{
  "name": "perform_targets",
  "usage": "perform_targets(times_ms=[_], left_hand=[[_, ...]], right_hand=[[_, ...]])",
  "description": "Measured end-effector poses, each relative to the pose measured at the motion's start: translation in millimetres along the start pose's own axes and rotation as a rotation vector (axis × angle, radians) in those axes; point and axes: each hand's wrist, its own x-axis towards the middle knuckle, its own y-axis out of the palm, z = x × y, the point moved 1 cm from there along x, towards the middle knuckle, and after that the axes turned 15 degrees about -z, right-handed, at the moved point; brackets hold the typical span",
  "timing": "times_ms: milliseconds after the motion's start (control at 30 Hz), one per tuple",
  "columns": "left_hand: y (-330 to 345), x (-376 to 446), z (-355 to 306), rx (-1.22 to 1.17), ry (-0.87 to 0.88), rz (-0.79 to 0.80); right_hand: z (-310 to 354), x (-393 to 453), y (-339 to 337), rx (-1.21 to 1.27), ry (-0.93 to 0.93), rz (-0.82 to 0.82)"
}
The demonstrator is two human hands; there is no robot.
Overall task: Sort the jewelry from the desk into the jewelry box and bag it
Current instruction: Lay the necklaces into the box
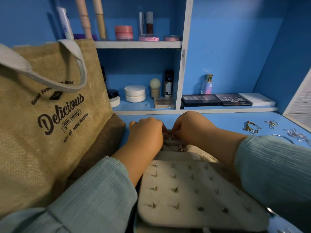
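Note:
An open cream jewelry box (193, 190) lies in front of me, its near panel studded with several earring posts. At the box's far edge my left hand (146, 132) and my right hand (190, 128) meet with curled fingers, pinching a small piece of jewelry (170, 137) between their fingertips. A thin chain with a small sparkly pendant (181, 147) lies in the box just below them. More jewelry waits on the blue desk at the right: a gold chain (250, 126), a silver piece (271, 123) and a silver cluster (296, 135). A jute tote bag (50, 115) stands at the left.
Blue shelves behind the desk hold cosmetics: jars (135, 93), a perfume bottle (207, 84), eyeshadow palettes (215, 99) and a white box (257, 99). A tiny earring piece (146, 104) lies on the lower shelf. A white louvred panel (301, 101) borders the desk at right.

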Motion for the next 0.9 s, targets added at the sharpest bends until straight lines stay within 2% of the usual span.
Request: perform_targets(times_ms=[233, 367, 500, 800, 900], left_hand=[[-1.5, -0.3, -1.4, 0.025, 0.016, 0.02], [-4.5, 1.7, -3.4, 0.068, 0.004, 0.094], [-4.5, -4.7, -1.3, 0.051, 0.026, 0.04], [-8.4, -13.6, -2.5, 0.014, 0.013, -0.051], [-9.5, -14.7, -0.9, -0.012, 0.009, -0.076]], right_hand=[[-1.5, -2.5, 1.7, -0.018, -0.034, -0.018], [2.5, -5.2, -4.8, -0.125, -0.093, 0.079], [6.5, -8.3, -10.9, -0.198, -0.183, 0.104], [-2.4, -16.7, -10.9, 0.016, -0.2, -0.054], [-3.0, -14.0, -10.9, -0.021, -0.208, -0.062]])
